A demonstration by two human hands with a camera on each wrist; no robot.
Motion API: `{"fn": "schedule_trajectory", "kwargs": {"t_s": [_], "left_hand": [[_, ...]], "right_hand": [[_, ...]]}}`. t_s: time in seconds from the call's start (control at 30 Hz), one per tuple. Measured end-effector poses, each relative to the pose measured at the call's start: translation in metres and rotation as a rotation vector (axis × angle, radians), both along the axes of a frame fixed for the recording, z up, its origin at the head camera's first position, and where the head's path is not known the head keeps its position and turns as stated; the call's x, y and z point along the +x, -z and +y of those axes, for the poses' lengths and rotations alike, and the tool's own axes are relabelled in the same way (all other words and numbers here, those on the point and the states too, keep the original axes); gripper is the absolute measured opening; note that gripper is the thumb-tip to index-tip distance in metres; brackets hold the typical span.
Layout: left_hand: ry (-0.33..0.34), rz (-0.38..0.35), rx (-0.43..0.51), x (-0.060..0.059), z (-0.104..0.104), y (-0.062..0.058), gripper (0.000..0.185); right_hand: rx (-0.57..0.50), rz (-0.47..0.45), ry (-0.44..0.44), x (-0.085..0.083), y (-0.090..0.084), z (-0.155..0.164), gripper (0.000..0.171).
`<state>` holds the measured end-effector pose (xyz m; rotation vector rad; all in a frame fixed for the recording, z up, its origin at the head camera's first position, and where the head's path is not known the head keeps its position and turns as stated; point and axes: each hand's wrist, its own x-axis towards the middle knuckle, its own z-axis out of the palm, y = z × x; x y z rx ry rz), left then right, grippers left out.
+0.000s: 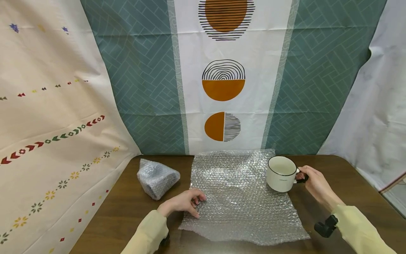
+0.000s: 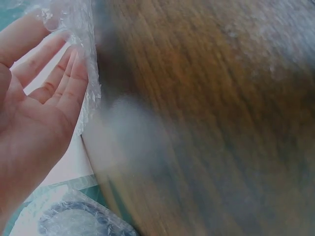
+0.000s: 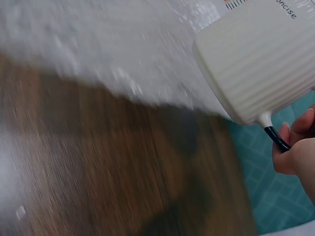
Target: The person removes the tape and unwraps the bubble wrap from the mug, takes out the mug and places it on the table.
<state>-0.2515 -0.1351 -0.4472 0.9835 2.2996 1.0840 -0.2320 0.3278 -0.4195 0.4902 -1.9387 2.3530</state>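
1. Leftmost, a cream cloth (image 1: pixel 47 141) with rows of small flowers and arrowheads hangs down past the edge of the brown wooden table (image 1: pixel 127 208).
2. Next, a bundle wrapped in bubble wrap (image 1: pixel 157 178) lies on the table, just left of the flat sheet and apart from it.
3. Then the left hand (image 1: pixel 185 203), in a pale yellow sleeve, rests on the near left edge of the bubble wrap sheet (image 1: pixel 241 197); its fingers press down on the sheet without closing round anything, and the left wrist view shows them straight against the plastic.
4. Centrally, the sheet is spread flat on the table, in front of a hanging backdrop (image 1: pixel 223 77) with orange and black half-circles between teal panels.
5. Further right, a white mug (image 1: pixel 281 174) with a dark rim stands upright at the sheet's far right corner; the right wrist view shows its ribbed wall.
6. Rightmost, the right hand (image 1: pixel 312 183) grasps the mug's dark handle, fingers curled round it.
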Motion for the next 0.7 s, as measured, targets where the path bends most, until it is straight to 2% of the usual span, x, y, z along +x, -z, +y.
{"fn": "schedule_trajectory", "kwargs": {"t_s": [0.27, 0.7], "left_hand": [[-0.005, -0.002, -0.008, 0.0, 0.0, 0.002, 0.047], [0.003, 0.018, -0.024, -0.002, 0.001, 0.001, 0.048]], "right_hand": [[-0.08, 0.035, -0.023, -0.003, 0.003, 0.031, 0.029], [-0.225, 0.037, -0.138, -0.006, 0.016, 0.072, 0.033]]}}
